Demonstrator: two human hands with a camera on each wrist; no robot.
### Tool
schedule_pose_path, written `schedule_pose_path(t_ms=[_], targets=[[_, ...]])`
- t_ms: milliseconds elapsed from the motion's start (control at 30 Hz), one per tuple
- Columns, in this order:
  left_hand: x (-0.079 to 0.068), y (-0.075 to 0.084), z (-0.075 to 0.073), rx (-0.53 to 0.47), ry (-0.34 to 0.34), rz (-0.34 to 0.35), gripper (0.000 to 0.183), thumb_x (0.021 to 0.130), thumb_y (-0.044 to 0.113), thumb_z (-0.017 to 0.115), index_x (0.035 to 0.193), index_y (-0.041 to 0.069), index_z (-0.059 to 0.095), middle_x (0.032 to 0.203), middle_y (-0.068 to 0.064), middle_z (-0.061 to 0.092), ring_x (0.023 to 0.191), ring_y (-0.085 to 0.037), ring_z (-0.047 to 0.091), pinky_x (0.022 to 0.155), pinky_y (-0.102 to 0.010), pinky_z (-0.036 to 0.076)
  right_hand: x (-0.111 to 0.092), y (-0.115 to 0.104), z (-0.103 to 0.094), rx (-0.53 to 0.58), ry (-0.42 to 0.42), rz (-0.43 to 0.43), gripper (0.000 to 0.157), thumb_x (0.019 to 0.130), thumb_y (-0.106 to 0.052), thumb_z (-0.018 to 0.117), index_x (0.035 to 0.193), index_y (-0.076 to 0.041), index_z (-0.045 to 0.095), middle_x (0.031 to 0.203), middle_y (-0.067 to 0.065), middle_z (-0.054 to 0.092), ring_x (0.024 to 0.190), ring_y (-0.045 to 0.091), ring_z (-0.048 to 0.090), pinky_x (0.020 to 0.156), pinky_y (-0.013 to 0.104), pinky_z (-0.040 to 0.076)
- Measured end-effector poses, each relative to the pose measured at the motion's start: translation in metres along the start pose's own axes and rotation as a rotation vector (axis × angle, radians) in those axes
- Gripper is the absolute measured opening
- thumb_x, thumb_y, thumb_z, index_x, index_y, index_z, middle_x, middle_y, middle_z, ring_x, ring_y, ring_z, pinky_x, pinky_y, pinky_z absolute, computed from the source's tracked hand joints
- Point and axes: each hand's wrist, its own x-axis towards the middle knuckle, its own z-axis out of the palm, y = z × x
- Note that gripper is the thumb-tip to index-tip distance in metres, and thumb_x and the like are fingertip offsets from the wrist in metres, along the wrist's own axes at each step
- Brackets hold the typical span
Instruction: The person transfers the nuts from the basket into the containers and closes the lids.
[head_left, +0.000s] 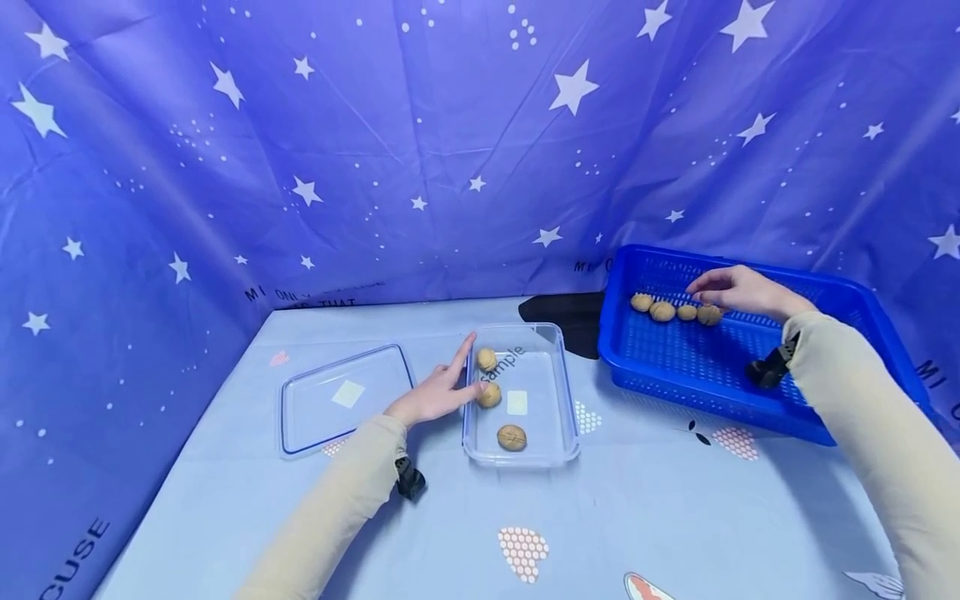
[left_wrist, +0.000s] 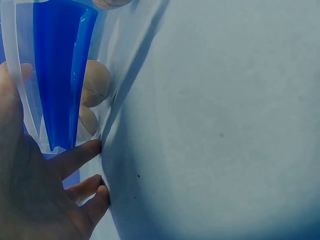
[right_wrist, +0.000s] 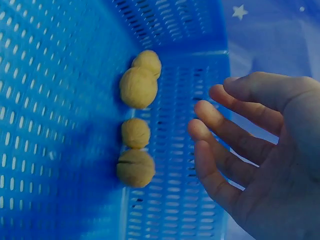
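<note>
A clear plastic container (head_left: 540,454) with a blue-tinted rim holds three walnuts (head_left: 512,437). My left hand (head_left: 438,393) rests at its left side, thumb reaching over the rim near a walnut. In the left wrist view, the straight, spread fingers (left_wrist: 80,156) of that hand lie by the container's outer wall. Several walnuts (right_wrist: 137,87) sit in a row along the far wall of a blue perforated basket (head_left: 720,412). My right hand (head_left: 742,292) hovers just above them, fingers loosely bent; the right wrist view shows nothing held and a gap to the walnuts.
Left of the container lies its clear lid (head_left: 315,408), flat on the patterned tablecloth (head_left: 420,533). A black patch (head_left: 562,321) shows between container and basket. Behind the table hangs a blue star-print curtain (head_left: 450,125).
</note>
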Motion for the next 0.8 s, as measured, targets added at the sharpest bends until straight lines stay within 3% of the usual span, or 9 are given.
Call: schedule_pose_path(t_ms=[200, 433, 800], targets=[[-0.001, 0.0, 0.004, -0.012, -0.004, -0.009, 0.085, 0.094, 0.055, 0.05, 0.154, 0.039, -0.008, 0.145, -0.026, 0.04, 0.132, -0.046, 0.033, 0.096, -0.071, 0.033, 0.0, 0.019, 0.008, 0.029, -0.034, 0.045, 0.038, 0.102, -0.015, 0.049, 0.128, 0.013, 0.05, 0.123, 0.032, 0.055, 0.097, 0.032, 0.059, 0.074, 0.038, 0.054], [-0.002, -0.003, 0.006, -0.021, -0.01, -0.01, 0.085, 0.093, 0.055, 0.05, 0.155, 0.036, -0.007, 0.144, -0.027, 0.041, 0.131, -0.045, 0.035, 0.096, -0.07, 0.034, 0.002, 0.041, 0.018, 0.076, -0.035, 0.083, 0.039, 0.101, -0.011, 0.05, 0.129, 0.016, 0.046, 0.12, 0.032, 0.055, 0.096, 0.027, 0.059, 0.075, 0.038, 0.055], [0.002, -0.003, 0.0, -0.019, -0.008, -0.031, 0.085, 0.093, 0.058, 0.049, 0.152, 0.044, -0.01, 0.149, -0.025, 0.033, 0.135, -0.045, 0.03, 0.097, -0.072, 0.03, 0.005, 0.05, 0.015, 0.063, -0.01, 0.141, 0.048, 0.102, -0.016, 0.045, 0.136, 0.017, 0.035, 0.132, 0.041, 0.036, 0.115, 0.053, 0.043, 0.091, 0.058, 0.046]])
